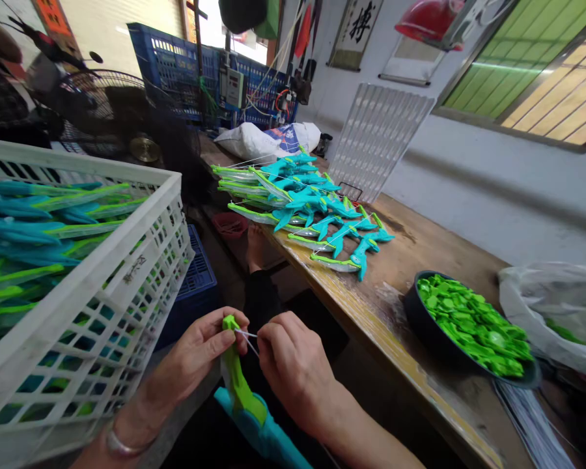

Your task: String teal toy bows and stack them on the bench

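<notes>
A white plastic crate (pixel 151 260) of turquoise-and-green toys crowds my left side, running out of view there, with a blue crate (pixel 199 264) low behind it. Rightward, turquoise toy bows (pixel 303 202) lie heaped by the left edge of the tabletop (pixel 449 254), a white sack (pixel 254 142) behind them; nearer, a dark bowl (pixel 418 326) holds green plastic parts (pixel 473 319), a plastic bag (pixel 551 306) to its right. The held toy's lower end is cut off at my bottom edge, and the right fingertips are hidden. Between crate and tabletop, the left hand (pixel 193 352) pinches the green tip of one toy bow (pixel 244 391); the right hand (pixel 295 371), knuckles up, fingers curled closed, grips its white string (pixel 247 333).
</notes>
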Tool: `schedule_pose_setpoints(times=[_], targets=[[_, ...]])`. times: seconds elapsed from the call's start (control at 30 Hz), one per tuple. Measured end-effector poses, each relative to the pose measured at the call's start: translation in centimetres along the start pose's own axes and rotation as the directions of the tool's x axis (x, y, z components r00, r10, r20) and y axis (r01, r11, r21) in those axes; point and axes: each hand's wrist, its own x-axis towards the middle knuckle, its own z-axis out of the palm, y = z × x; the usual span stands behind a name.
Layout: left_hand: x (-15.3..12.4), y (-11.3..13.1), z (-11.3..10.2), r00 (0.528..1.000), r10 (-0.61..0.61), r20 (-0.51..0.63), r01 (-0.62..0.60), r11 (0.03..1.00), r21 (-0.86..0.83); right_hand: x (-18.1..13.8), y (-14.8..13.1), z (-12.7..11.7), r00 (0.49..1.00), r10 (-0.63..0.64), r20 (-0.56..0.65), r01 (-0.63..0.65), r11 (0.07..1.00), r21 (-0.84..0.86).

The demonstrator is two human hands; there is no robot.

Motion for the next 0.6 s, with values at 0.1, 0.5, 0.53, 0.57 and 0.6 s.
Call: schedule_pose_setpoints(times=[0.1, 0.5, 0.53, 0.57, 0.6], targets=[[0.1, -0.9, -0.1, 0.999, -0.025, 0.029, 0.026, 0.998, -0.049, 0.2, -0.1, 0.0, 1.000, -0.021, 0.004, 0.021, 0.999, -0.026], [0.2, -2.8, 1.0, 0.996, -0.094, 0.012, 0.094, 0.971, -0.219, 0.8, 0.0, -0.5, 0.997, -0.056, 0.048, 0.058, 0.997, -0.042], [0.4, -2.5, 1.0, 0.995, -0.093, -0.027, 0.085, 0.969, -0.231, 0.8, -0.1, -1.0, 0.993, -0.086, 0.078, 0.092, 0.993, -0.075], [0.7, -2.2, 0.8, 0.993, -0.091, -0.073, 0.071, 0.968, -0.240, 0.8, -0.3, -1.6, 0.985, -0.120, 0.124, 0.134, 0.985, -0.110], [1.1, -1.9, 0.6, 0.989, -0.083, -0.125, 0.050, 0.967, -0.249, 0.7, -0.5, -2.4, 0.969, -0.156, 0.191, 0.184, 0.972, -0.144]])
